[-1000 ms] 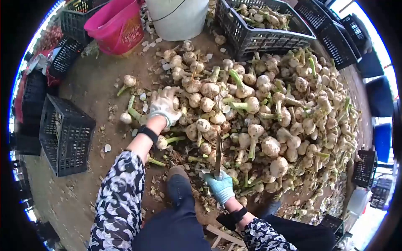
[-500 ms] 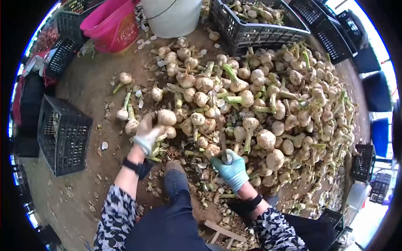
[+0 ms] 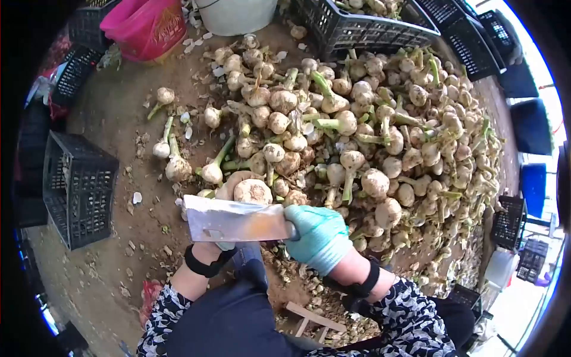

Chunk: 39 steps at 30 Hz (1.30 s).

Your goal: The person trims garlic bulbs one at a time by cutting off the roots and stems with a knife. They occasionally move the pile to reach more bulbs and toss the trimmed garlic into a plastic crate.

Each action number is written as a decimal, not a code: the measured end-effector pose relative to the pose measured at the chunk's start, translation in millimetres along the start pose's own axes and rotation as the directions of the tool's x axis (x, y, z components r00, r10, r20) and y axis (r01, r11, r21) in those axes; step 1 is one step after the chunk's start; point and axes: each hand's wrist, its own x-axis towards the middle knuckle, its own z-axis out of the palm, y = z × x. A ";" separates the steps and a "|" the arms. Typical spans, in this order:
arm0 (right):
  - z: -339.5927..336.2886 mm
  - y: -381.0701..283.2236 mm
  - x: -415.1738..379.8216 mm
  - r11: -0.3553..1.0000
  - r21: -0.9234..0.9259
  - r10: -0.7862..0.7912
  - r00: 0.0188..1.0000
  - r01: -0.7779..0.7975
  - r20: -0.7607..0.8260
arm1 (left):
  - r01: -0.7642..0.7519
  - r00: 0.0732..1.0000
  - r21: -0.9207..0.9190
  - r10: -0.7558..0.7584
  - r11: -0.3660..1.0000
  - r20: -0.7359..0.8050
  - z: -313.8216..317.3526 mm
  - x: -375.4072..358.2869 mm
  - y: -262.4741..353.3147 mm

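Observation:
My right hand (image 3: pixel 318 238), in a teal glove, is closed round the handle of a cleaver (image 3: pixel 238 221). Its broad blade lies flat to the view, pointing left, and covers most of my left hand (image 3: pixel 228 189). Just beyond the blade's upper edge, a garlic bulb (image 3: pixel 253 192) shows its root side, with my left fingers behind it. Many bulbs with cut green stems lie in a large heap (image 3: pixel 416 137) ahead and to the right. One loose bulb (image 3: pixel 212 173) with a green stem rests just beyond my left hand.
Black crates stand at the left (image 3: pixel 80 190) and top (image 3: pixel 380 33), the latter holding bulbs. A pink bucket (image 3: pixel 146 30) and a white bucket (image 3: pixel 238 15) are at the upper left. A small wooden stool (image 3: pixel 315 318) is between my legs. Peelings litter the ground.
My left hand has come nearer my body with a bulb. My right hand has turned the cleaver leftward, so its blade now lies across in front of my left hand.

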 end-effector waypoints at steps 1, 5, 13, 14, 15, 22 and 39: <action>-1.9 0.6 0.1 1.000 -0.001 0.014 1.000 -0.014 0.002 | 0.009 1.000 -0.057 -0.009 0.998 -0.006 -0.4 -1.8 -1.9; 2.5 6.3 0.2 0.998 -0.048 0.043 0.994 -0.038 0.104 | -0.078 0.997 -0.083 0.077 0.993 -0.016 -4.9 -15.1 -6.2; 4.7 16.8 -1.7 0.997 -0.081 0.011 0.998 -0.005 0.069 | -0.232 0.972 0.081 0.234 0.969 -0.022 1.8 -16.9 -5.1; 4.7 15.9 -2.6 0.998 -0.067 0.010 0.997 -0.004 0.082 | -0.261 0.964 0.119 0.265 0.958 -0.017 0.3 -16.5 -3.6; 2.6 13.7 -2.6 0.996 -0.092 -0.015 0.998 0.020 0.054 | -0.310 0.949 0.178 0.314 0.934 0.003 -0.6 -17.7 -0.7; 12.0 79.9 -2.7 0.797 0.143 0.594 0.805 -0.586 -0.014 | -0.552 0.807 0.153 0.571 0.820 -0.149 -6.1 -22.2 29.8; 133.6 32.7 -25.3 0.456 0.702 0.658 0.738 -0.547 0.148 | -0.132 0.987 -0.954 -0.050 0.268 -0.150 0.1 9.3 43.7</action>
